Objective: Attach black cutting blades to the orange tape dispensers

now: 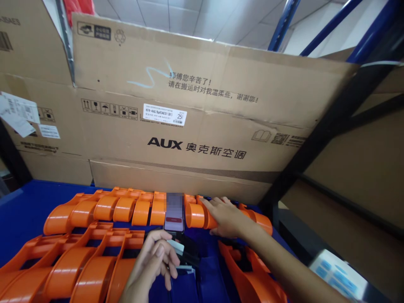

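In the head view, my right hand (pixel 225 216) reaches to the back row, its thumb and fingers closed around an orange plastic tape dispenser (pixel 210 219). Lower down, my left hand (pixel 154 263) hovers with half-curled, separated fingers and nothing visible in it. Just beside it lies a dark part (pixel 189 248) with a pale piece and a toothed edge, partly hidden by the fingers. A phone (pixel 174 219) with a lit screen stands among the back-row dispensers. Another orange dispenser (pixel 252 273) with a black part inside lies below my right forearm.
Two rows of orange dispensers (pixel 85 256) stand on the blue surface (pixel 22 198). Behind them rises a large cardboard box (pixel 195 139). Dark rack posts (pixel 315 122) slant up on the right, near a white-and-blue package (pixel 339 275).
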`<state>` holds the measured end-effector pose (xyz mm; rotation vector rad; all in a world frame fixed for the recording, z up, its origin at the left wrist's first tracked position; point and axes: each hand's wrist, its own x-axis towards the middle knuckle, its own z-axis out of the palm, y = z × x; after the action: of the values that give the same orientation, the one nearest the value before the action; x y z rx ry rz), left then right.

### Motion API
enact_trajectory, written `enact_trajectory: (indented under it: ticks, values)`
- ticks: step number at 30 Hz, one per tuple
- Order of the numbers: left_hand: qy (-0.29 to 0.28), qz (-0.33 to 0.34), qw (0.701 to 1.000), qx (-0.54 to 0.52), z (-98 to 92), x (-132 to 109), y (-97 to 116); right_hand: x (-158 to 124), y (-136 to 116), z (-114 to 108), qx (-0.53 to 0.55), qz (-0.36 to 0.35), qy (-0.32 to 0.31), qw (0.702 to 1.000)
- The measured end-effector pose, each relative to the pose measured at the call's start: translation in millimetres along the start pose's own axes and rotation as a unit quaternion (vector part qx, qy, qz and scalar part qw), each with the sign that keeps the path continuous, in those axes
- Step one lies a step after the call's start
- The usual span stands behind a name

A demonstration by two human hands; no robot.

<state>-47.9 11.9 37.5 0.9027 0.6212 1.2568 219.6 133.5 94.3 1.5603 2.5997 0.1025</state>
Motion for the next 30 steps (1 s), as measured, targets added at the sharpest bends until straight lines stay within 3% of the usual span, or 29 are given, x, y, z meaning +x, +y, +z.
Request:
enact_trajectory:
  ticks: [8, 18, 21, 25, 28, 30]
  values:
    - [-0.021, -0.003, 1.0, -0.009, -3.9, 2.9, -5.5, -11.9, -3.9, -13.7, -0.018, -0.039, 0.056, 0.997]
    - [-0.03, 0.04, 0.999, 0.003, -1.5, -1.7, -15.6, -46.9, -5.3, -63.1, 0.001, -0.038, 0.119, 0.992]
    - [-0.029, 0.042, 0.999, 0.012, 0.6, -0.9, -14.2, -69.1, -25.3, -85.0, 0.018, -0.061, 0.175, 0.982]
    - [-0.029, 0.006, 0.999, -0.041, 5.1, -2.2, -9.2, -98.3, -74.6, -98.9, 0.032, -0.138, 0.231, 0.963]
    - [0.0, -0.061, 0.994, -0.089, 6.2, -8.5, -5.4, -103.7, -114.1, -79.3, 0.011, -0.213, 0.225, 0.951]
    - [0.028, -0.088, 0.992, -0.088, 5.0, -12.0, -2.8, -100.1, -132.9, -57.5, 0.01, -0.209, 0.312, 0.927]
